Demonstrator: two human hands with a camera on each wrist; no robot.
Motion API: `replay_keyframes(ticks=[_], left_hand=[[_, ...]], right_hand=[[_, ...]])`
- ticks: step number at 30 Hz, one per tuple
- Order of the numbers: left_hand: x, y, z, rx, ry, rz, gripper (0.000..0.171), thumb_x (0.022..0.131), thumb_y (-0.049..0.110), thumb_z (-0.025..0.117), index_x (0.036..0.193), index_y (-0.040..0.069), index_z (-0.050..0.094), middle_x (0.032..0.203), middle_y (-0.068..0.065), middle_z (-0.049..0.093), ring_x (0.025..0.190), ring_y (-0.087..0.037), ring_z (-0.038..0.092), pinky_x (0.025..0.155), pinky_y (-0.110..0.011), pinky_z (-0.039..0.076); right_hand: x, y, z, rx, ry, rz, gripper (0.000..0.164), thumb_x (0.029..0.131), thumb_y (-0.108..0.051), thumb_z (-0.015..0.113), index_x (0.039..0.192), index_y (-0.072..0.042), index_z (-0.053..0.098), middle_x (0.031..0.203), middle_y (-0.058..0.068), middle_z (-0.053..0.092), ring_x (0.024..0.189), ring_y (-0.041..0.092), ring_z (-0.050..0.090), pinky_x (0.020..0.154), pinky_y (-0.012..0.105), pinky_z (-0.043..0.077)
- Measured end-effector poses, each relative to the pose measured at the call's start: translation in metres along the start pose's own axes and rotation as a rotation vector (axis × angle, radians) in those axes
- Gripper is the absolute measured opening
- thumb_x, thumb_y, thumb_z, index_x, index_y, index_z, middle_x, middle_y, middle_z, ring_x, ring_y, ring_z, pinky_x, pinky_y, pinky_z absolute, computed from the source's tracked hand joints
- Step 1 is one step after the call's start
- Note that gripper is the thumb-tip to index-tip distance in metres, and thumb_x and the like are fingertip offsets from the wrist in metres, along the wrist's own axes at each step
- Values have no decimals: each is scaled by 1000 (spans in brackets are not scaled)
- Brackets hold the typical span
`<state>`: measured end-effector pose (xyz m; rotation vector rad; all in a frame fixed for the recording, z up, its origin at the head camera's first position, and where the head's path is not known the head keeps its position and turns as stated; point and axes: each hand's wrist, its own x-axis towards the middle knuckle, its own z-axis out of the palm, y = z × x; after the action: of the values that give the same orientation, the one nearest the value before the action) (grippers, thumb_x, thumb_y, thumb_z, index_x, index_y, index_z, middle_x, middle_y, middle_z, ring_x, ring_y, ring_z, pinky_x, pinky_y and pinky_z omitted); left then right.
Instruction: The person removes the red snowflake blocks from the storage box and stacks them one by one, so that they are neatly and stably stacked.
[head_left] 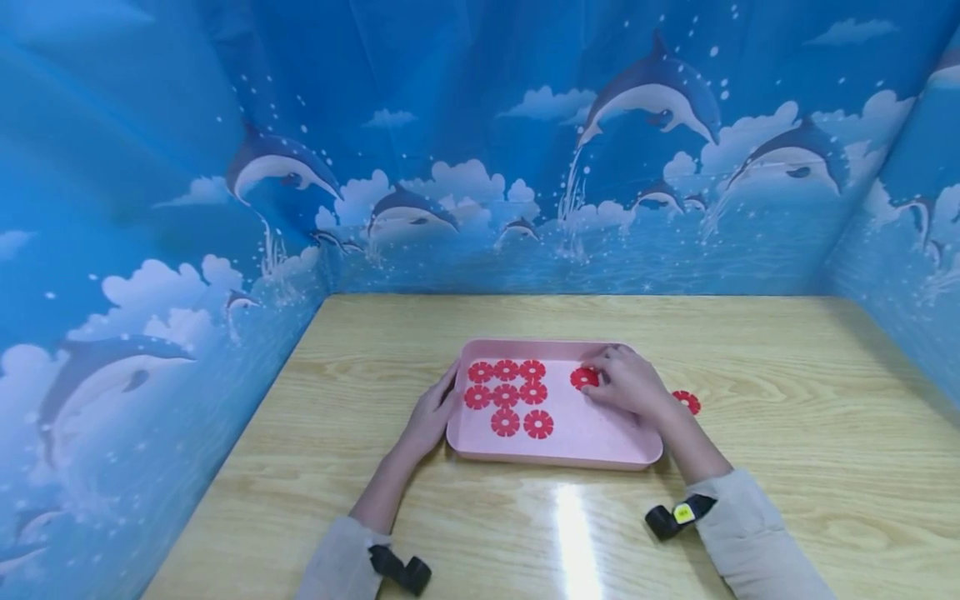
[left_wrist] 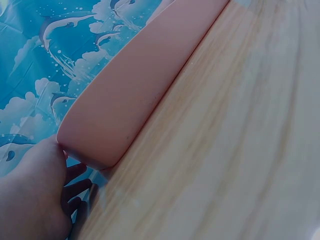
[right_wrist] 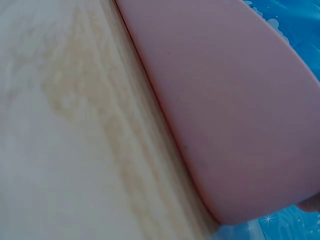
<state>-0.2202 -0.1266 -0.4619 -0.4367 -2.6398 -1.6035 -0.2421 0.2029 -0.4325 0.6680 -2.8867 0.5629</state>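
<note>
A shallow pink tray (head_left: pixel 592 442) lies on the table, with several red notched discs (head_left: pixel 506 396) laid flat in rows on its left side. My right hand (head_left: pixel 626 382) reaches over the tray's right side and pinches another red notched disc (head_left: pixel 584 378) near the back wall. Against the tray's left wall rests my left hand (head_left: pixel 433 412), its fingers lying along the outside. In the left wrist view, that hand (left_wrist: pixel 32 187) touches the corner of the tray (left_wrist: pixel 125 100). The right wrist view shows mostly the tray's outer wall (right_wrist: pixel 235 115).
One more red disc (head_left: pixel 686 402) lies on the wooden table (head_left: pixel 360 350), right of the tray and partly behind my right wrist. A blue dolphin-print sheet (head_left: pixel 465 167) stands around the back and sides of the table. Both wrists wear black camera straps (head_left: pixel 397 569).
</note>
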Motion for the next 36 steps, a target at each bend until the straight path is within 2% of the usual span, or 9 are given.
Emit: replay_keyframes(ticks=[6, 13, 17, 18, 23, 24, 25, 30, 36], left_hand=[[0, 0, 0, -7, -2, 4, 47, 99, 22, 42, 144, 15, 30, 143, -9, 33, 130, -28, 30, 107, -42, 22], [-1, 2, 0, -15, -1, 5, 48, 99, 21, 42, 144, 13, 30, 143, -12, 34, 129, -32, 31, 106, -45, 22], [-1, 2, 1, 2, 6, 14, 47, 99, 21, 42, 144, 13, 31, 142, -13, 35, 128, -33, 32, 105, -47, 23], [-3, 8, 0, -3, 9, 13, 47, 99, 20, 42, 144, 11, 31, 141, -15, 35, 128, -34, 32, 106, -47, 22], [-2, 7, -1, -7, 9, 16, 47, 99, 21, 42, 144, 11, 31, 142, -14, 35, 128, -34, 31, 106, -47, 22], [-2, 7, -1, -7, 9, 12, 47, 99, 21, 43, 144, 12, 31, 142, -13, 35, 129, -33, 31, 106, -47, 22], [0, 0, 0, 0, 7, 18, 48, 99, 23, 43, 144, 14, 31, 142, -12, 35, 129, -32, 31, 106, -46, 22], [0, 1, 0, 2, 4, 15, 47, 99, 23, 42, 144, 14, 31, 143, -12, 34, 129, -32, 32, 106, -46, 23], [0, 0, 0, -6, -1, -6, 48, 99, 23, 42, 145, 18, 30, 143, -8, 33, 130, -28, 31, 106, -43, 22]], right_hand=[[0, -2, -2, 54, 18, 18, 41, 78, -27, 74, 110, -4, 66, 112, 12, 58, 102, 30, 50, 87, 46, 42], [-2, -2, -2, 137, 43, 52, 40, 78, -24, 74, 113, -8, 66, 107, 11, 58, 92, 25, 48, 77, 41, 42], [-5, -4, -6, 163, 37, 70, 40, 78, -26, 74, 114, -12, 65, 110, 9, 58, 94, 25, 48, 79, 42, 42], [-6, -5, -8, 170, 35, 76, 40, 78, -26, 74, 115, -12, 65, 110, 10, 58, 94, 26, 48, 80, 43, 42], [-13, -5, -19, 159, 43, 82, 43, 78, -25, 74, 117, -12, 63, 107, 14, 56, 94, 27, 47, 77, 44, 44], [-15, -5, -21, 156, 47, 85, 43, 78, -24, 74, 118, -11, 63, 105, 14, 56, 93, 27, 47, 75, 43, 44], [-16, -4, -23, 149, 53, 85, 44, 78, -23, 74, 118, -10, 63, 103, 14, 55, 91, 27, 46, 73, 42, 44], [-25, -1, -33, 131, 90, 87, 43, 76, -18, 74, 115, -4, 63, 92, 12, 54, 85, 26, 45, 66, 38, 42], [-36, 5, -46, 127, 107, 110, 42, 77, -19, 73, 113, 0, 63, 98, 13, 55, 86, 28, 47, 66, 38, 44]])
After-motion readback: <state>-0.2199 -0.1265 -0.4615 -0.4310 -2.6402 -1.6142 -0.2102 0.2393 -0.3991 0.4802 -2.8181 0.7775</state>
